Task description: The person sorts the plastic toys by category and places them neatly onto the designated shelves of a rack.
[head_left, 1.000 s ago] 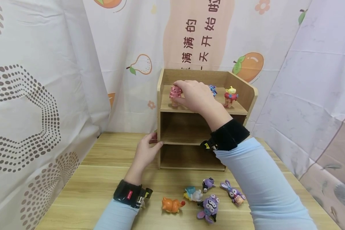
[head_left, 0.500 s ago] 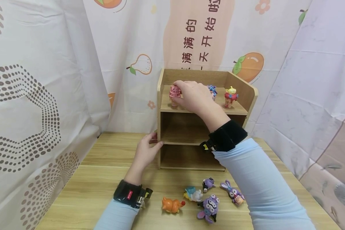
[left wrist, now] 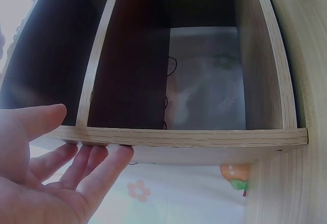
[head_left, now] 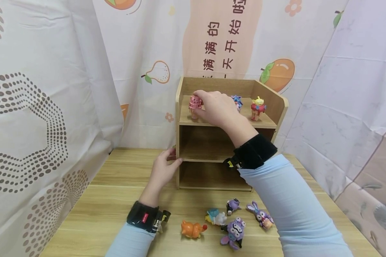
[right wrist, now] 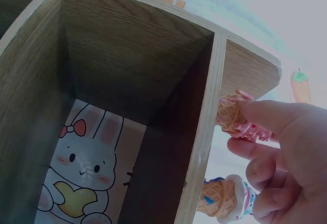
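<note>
Right hand (head_left: 219, 108) pinches pink figure (head_left: 195, 104); left hand (head_left: 163, 169) steadies shelf (head_left: 179, 142).

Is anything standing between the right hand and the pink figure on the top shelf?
No. The right hand already has its fingers on the pink figure, which stands on the top shelf. Nothing visible lies between them.

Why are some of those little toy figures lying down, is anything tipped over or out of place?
Yes: on the wooden table, the orange figure and the purple rabbit figure lie on their sides, loosely scattered. On the wooden shelf unit, the red-and-green figure stands upright. Nothing looks broken.
</note>
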`<state>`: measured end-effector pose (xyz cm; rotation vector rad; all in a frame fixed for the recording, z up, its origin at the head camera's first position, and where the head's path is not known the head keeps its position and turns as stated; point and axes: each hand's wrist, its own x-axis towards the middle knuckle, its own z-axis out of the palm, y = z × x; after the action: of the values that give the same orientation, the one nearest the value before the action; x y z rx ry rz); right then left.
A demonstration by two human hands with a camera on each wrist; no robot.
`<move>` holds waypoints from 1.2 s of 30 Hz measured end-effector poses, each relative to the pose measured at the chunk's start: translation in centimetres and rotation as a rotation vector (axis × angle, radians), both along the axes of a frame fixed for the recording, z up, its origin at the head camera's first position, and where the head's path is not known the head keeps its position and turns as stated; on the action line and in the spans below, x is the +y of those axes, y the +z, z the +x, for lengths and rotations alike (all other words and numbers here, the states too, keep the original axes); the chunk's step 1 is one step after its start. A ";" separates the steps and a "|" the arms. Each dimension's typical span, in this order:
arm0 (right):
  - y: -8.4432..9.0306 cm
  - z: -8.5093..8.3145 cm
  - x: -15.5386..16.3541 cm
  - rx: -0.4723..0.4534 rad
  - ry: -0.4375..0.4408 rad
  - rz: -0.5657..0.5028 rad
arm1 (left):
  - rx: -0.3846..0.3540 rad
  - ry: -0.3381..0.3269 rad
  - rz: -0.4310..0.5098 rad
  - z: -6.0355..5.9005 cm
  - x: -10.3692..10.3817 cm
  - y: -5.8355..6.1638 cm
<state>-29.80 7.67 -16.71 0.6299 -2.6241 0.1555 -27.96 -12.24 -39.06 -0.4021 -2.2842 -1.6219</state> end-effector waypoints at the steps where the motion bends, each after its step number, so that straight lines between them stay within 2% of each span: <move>1: 0.0 0.0 0.1 0.000 0.004 -0.004 | 0.000 0.000 0.001 0.0 0.0 0.0; 7: 0.1 0.4 1.0 0.033 0.030 -0.064 | 0.002 0.004 -0.008 0.0 -0.1 -0.1; 15: 0.0 2.2 3.0 0.127 0.078 -0.160 | -0.003 0.005 -0.004 0.0 0.0 0.0; 25: -1.7 3.7 5.9 0.235 0.171 -0.225 | -0.006 0.005 -0.014 0.0 0.0 0.1; 36: -4.3 4.2 8.5 0.148 0.163 -0.225 | -0.002 -0.001 -0.006 0.1 0.0 0.0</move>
<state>-25.59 16.13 -21.05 0.7450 -2.3694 0.4310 -27.89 -12.23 -39.05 -0.4033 -2.2908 -1.6175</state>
